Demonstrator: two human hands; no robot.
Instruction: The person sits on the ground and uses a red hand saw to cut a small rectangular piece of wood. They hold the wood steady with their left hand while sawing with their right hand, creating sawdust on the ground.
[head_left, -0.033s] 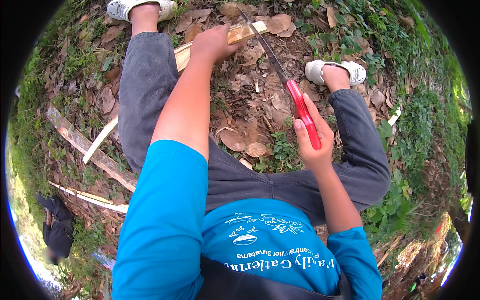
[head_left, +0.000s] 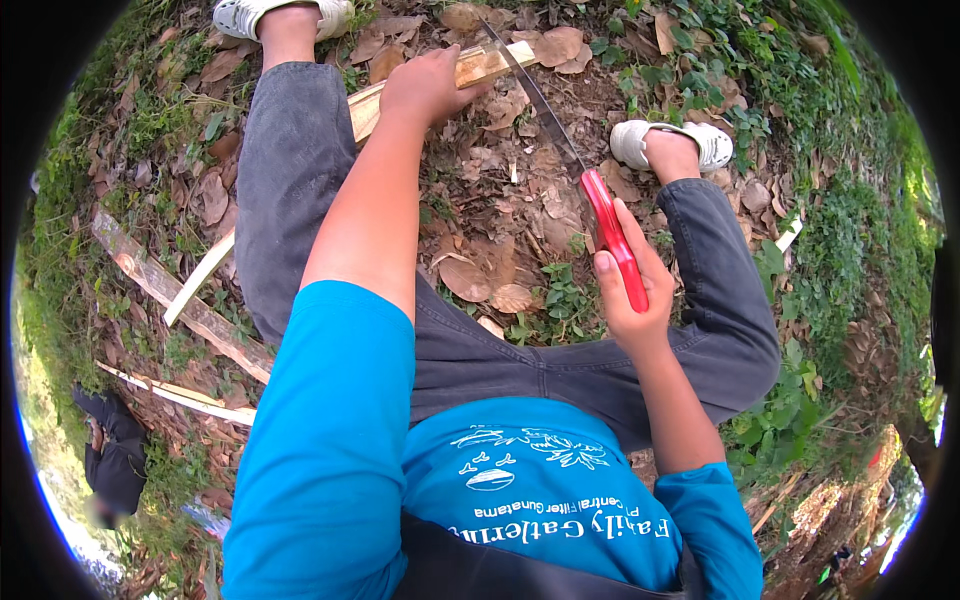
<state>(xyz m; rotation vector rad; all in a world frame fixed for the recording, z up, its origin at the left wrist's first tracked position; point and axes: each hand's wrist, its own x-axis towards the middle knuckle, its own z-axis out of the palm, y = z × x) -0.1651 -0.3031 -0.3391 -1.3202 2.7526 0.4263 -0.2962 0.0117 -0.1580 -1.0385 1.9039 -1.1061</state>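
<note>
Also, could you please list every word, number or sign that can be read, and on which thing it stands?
Blue shirt: white lettering, upside down in this view, near white line drawings; I will not copy its words.
Red saw handle: no lettering that I can make out.
Pale shoes: any marks are too small to read.

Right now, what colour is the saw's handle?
The handle is red, with a glossy sheen; it shows best in the head view.
</note>
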